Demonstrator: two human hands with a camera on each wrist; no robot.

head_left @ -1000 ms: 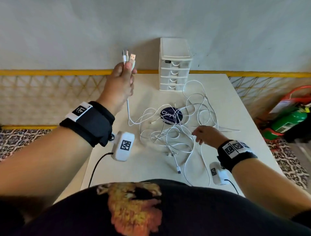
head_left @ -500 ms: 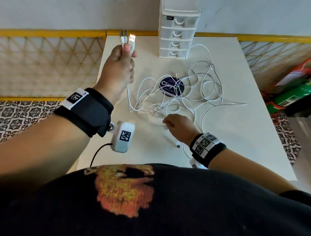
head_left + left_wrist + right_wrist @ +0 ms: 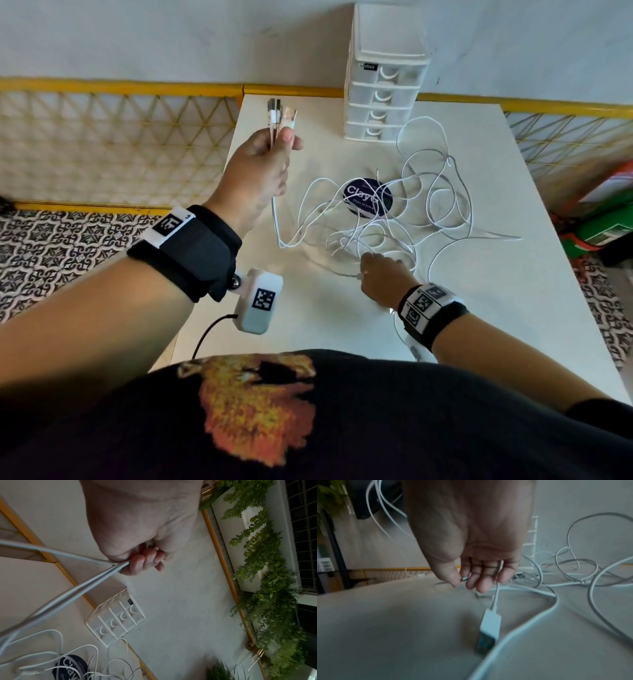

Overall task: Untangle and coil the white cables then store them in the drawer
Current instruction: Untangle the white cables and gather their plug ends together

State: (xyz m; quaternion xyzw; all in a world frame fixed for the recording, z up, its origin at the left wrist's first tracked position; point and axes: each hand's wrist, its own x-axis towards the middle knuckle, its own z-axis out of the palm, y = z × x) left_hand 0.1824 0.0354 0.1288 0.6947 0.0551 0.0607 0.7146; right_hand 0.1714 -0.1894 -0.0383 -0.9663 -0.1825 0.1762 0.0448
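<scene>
Right hand [image 3: 382,282] fingertips hidden among white cables [image 3: 428,205]; grip unclear.

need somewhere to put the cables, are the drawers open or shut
Shut: all four fronts of the drawers sit flush in the head view, none pulled out. The cables lie tangled on the table.

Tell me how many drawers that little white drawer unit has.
4, stacked one above another in the drawer unit at the table's far edge: top, second, third, bottom. All closed.
</scene>
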